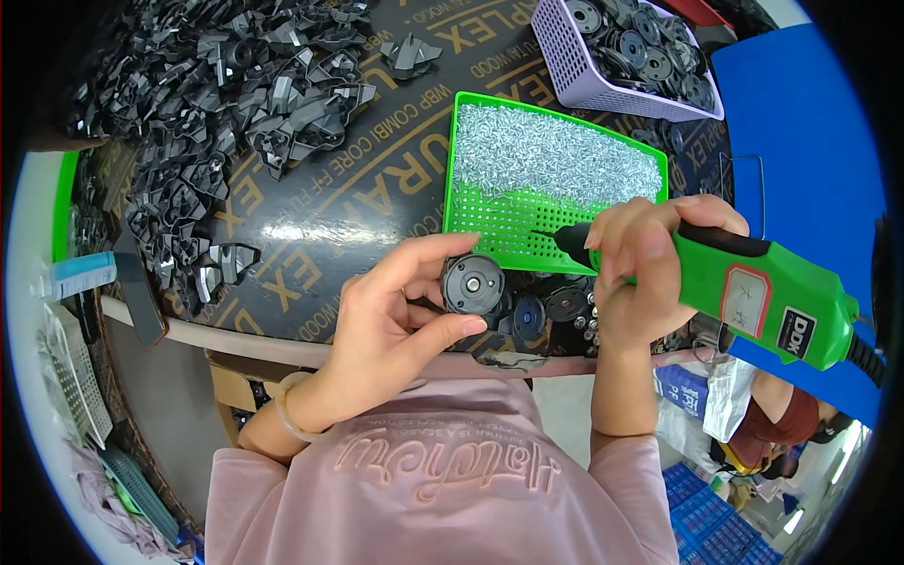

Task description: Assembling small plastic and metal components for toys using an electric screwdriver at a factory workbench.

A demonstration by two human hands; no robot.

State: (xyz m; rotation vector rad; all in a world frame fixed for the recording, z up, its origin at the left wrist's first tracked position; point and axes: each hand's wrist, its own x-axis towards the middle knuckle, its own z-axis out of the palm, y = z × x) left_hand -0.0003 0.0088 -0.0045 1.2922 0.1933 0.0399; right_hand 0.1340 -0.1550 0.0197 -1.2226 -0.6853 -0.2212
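Holding screwdriver point(767, 268) over tray point(504, 224), parts heap point(212, 108), lilac basket point(565, 72)

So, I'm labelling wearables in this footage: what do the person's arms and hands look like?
Left hand and right hand are ungloved. A pale bangle circles the left wrist; none shows on the right. Short pink sleeves leave both forearms bare.

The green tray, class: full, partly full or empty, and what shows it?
Partly full: small silver screws cover the far part of the green tray, while the near part shows its bare, holed bottom.
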